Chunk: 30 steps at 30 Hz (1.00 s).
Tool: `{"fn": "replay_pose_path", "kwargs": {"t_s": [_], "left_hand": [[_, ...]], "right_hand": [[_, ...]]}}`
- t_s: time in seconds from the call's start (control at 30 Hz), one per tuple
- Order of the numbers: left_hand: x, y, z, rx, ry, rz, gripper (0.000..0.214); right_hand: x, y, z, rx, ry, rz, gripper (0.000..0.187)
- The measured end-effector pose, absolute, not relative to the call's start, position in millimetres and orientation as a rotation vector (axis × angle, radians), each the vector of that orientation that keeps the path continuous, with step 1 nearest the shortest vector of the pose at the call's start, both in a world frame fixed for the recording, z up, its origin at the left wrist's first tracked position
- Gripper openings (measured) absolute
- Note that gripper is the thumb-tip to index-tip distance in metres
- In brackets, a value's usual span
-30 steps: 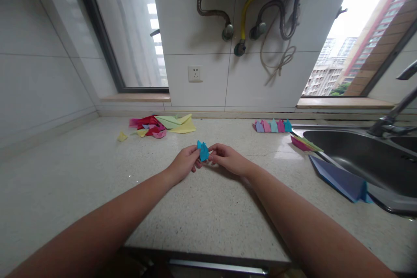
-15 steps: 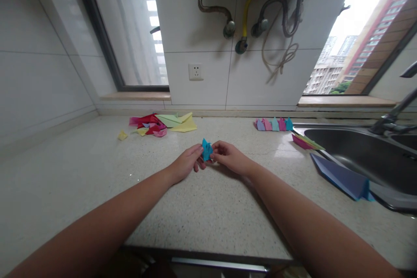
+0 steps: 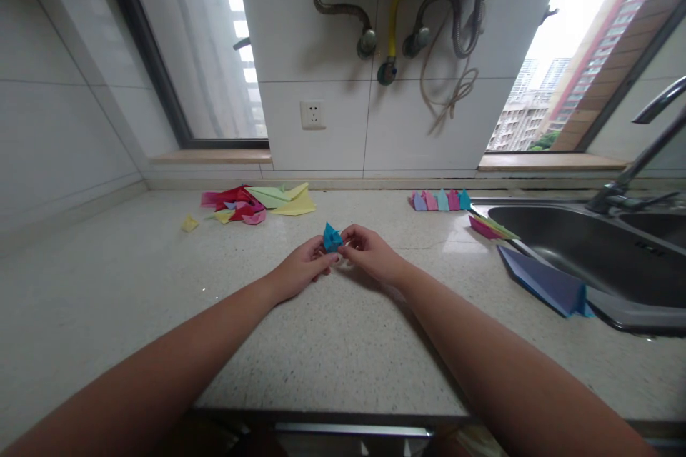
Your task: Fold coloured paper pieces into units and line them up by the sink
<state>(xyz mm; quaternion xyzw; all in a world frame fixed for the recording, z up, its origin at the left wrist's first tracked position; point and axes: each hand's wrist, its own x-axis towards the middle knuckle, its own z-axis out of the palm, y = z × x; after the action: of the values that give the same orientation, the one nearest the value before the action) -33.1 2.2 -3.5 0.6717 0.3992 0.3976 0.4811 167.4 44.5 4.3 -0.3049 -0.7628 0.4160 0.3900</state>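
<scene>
Between my two hands, just above the middle of the counter, is a small blue folded-paper piece with a pointed tip standing up on its left. My left hand grips its lower left side, thumb in front and fingers behind and below. Thumb and bent fingers of my right hand pinch its right edge. The fingers partly cover the folds, so its exact shape is hard to make out.
Folded papers in red, green and yellow lie at the back left, near a small yellow piece. Several small folded papers stand in a row at the back right. A blue paper plane rests beside the steel sink.
The blue paper has been turned and tilted in my fingers, and my left thumb has shifted lower along it. The whole view has swung slightly to the right.
</scene>
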Motion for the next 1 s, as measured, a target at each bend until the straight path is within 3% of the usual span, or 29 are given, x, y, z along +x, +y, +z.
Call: {"fn": "replay_pose_path", "kwargs": {"t_s": [0.3,1.0], "left_hand": [[-32.8,5.9,-7.5,1.612,1.003,1.008,0.024],[-30.9,6.5,-6.1,1.565,1.049,1.145,0.018]], "right_hand": [[165.7,37.5,10.0,-0.793,-1.988,0.931,0.021],[164.3,36.0,12.1,-0.691,-1.927,0.913,0.022]]}}
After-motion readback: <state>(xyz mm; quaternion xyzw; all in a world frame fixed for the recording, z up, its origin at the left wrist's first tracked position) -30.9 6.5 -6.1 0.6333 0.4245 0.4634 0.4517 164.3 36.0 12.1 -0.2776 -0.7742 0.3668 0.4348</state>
